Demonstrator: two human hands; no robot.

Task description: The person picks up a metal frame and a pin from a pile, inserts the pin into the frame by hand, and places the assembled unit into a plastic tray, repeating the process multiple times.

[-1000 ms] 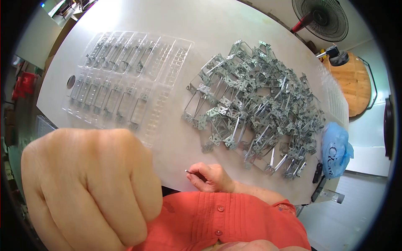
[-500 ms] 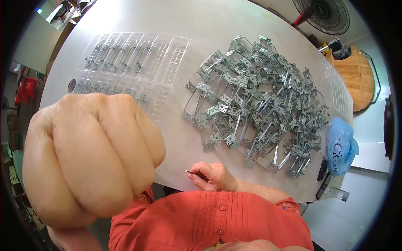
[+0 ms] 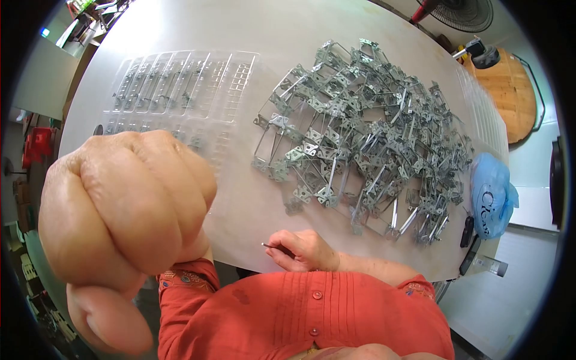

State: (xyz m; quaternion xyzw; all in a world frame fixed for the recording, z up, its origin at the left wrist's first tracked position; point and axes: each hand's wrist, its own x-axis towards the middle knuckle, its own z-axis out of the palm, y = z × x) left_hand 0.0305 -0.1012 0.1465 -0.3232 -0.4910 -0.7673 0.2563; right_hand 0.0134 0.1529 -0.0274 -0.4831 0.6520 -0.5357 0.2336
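Observation:
My left hand [image 3: 129,210] is raised close to the camera in a closed fist, with knuckles up and the thumb hanging a little apart below. Nothing shows in it, and it covers part of the clear plastic tray [image 3: 225,122]. Low at the table's near edge, my right hand [image 3: 305,251] is closed round a thin dark tool [image 3: 276,246] with a bright metal tip; most of the tool is hidden in the fingers. Beyond that hand lies a large tangled heap of metal brackets with rods [image 3: 366,132]. Similar metal parts sit in the tray's compartments.
A blue plastic bag [image 3: 493,198] lies at the table's right edge, beside a black-handled tool [image 3: 467,231]. Clear trays [image 3: 483,114] stand at the far right. Behind the table are a fan [image 3: 462,13] and a round wooden board [image 3: 507,99].
My left fist has drawn slightly back from the camera, and its thumb has come into view, apart from the fingers. My right hand still holds the thin tool. The view has shifted slightly.

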